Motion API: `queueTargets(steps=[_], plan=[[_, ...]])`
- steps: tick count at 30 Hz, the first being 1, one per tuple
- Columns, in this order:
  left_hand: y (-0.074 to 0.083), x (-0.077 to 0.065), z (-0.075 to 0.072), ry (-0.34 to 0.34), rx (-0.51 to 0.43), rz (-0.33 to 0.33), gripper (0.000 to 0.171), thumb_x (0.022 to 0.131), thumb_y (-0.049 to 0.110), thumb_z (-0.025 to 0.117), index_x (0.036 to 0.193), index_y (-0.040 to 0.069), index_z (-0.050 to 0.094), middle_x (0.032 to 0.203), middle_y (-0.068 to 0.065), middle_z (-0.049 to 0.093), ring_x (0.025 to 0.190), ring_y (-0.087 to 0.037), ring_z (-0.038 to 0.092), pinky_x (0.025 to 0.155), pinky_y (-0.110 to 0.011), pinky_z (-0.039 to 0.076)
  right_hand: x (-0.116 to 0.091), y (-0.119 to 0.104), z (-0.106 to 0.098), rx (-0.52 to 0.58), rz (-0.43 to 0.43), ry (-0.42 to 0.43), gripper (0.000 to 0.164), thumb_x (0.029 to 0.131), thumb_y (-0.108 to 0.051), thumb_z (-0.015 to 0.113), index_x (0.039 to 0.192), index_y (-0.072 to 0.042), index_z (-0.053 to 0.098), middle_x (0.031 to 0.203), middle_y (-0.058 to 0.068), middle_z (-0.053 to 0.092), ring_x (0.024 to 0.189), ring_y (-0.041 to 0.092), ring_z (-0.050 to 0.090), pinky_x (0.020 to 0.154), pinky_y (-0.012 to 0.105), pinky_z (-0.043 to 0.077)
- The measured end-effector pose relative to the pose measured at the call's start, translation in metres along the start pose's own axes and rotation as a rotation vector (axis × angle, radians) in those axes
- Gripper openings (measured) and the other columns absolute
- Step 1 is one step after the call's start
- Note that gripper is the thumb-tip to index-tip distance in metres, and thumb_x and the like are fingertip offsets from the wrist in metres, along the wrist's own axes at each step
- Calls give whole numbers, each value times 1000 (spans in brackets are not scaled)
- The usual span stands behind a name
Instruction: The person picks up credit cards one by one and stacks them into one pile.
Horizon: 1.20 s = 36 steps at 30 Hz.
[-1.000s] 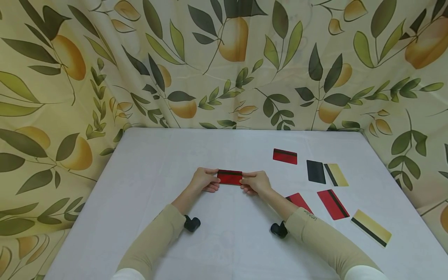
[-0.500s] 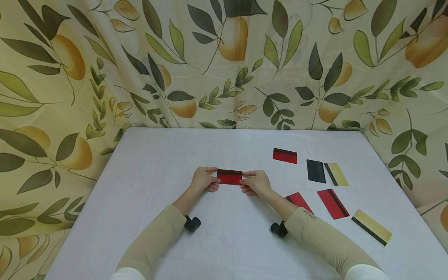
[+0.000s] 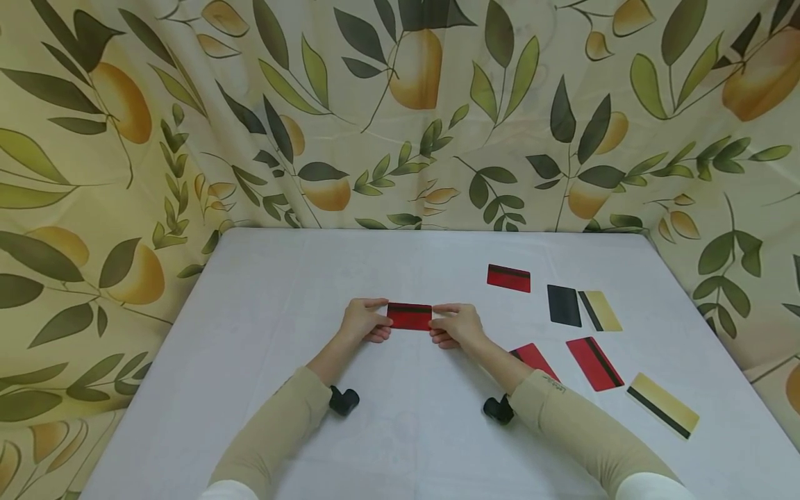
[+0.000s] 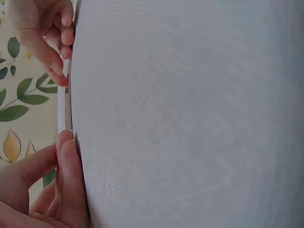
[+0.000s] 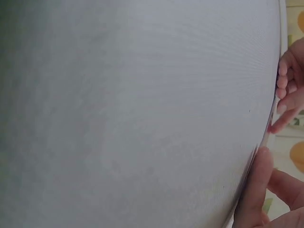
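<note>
Around the middle of the white table (image 3: 412,430), I'm pinching opposite ends of a red magnetic-stripe card (image 3: 409,317) with the left hand (image 3: 367,321) and right hand (image 3: 457,325); to the right, a black card (image 3: 564,306) is lying beside a gold card (image 3: 603,310).

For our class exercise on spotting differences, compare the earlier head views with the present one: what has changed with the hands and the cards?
Nothing visibly moved, and nothing was taken hold of or let go. The left hand and right hand hold opposite ends of the same striped red card, as before. The other cards lie where they were.
</note>
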<state>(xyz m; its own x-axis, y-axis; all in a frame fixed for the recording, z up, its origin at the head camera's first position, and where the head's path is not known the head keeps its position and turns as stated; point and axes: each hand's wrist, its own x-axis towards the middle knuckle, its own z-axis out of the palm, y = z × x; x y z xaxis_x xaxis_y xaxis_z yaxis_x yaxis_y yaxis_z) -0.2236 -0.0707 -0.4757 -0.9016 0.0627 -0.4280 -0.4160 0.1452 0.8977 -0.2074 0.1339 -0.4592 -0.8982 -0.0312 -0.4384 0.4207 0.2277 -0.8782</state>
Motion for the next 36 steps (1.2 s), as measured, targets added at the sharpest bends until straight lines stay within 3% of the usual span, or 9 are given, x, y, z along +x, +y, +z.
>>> queueTargets(steps=[6, 14, 25, 31, 36], plan=[[4, 1, -1, -31, -69, -48, 49, 79, 4, 67, 126, 8, 55, 55, -7, 62, 43, -14, 60, 44, -28, 53, -6, -8, -15, 119, 53, -46, 44, 87, -10, 60, 128, 1, 48, 72, 8, 68, 53, 14, 64, 49, 23, 53], [21, 1, 11, -139, -79, -123, 48, 81, 13, 68, 127, 10, 54, 67, -10, 65, 51, -18, 63, 51, -32, 56, -8, -20, -62, 177, 129, -30, 49, 90, -14, 58, 134, -1, 42, 82, 4, 69, 69, 16, 68, 61, 25, 56], [40, 17, 52, -167, -65, -82, 44, 82, 15, 67, 123, 8, 56, 74, -10, 68, 58, -17, 65, 58, -31, 57, -7, -28, -124, 332, 142, 35, 63, 89, -21, 60, 142, -5, 29, 78, -2, 68, 77, 15, 68, 73, 26, 54], [48, 25, 77, -189, -93, -29, 41, 83, 15, 65, 122, 4, 57, 79, -14, 68, 59, -18, 65, 62, -33, 57, -1, -21, -147, 404, 139, 71, 66, 90, -19, 58, 144, -6, 24, 75, -3, 68, 72, 14, 68, 73, 26, 54], [50, 34, 95, -182, -162, -42, 38, 83, 16, 65, 119, 4, 58, 79, -14, 68, 59, -17, 65, 63, -34, 57, 2, -15, -161, 473, 163, 115, 64, 91, -14, 56, 145, -8, 22, 74, -3, 68, 71, 14, 68, 74, 27, 55]])
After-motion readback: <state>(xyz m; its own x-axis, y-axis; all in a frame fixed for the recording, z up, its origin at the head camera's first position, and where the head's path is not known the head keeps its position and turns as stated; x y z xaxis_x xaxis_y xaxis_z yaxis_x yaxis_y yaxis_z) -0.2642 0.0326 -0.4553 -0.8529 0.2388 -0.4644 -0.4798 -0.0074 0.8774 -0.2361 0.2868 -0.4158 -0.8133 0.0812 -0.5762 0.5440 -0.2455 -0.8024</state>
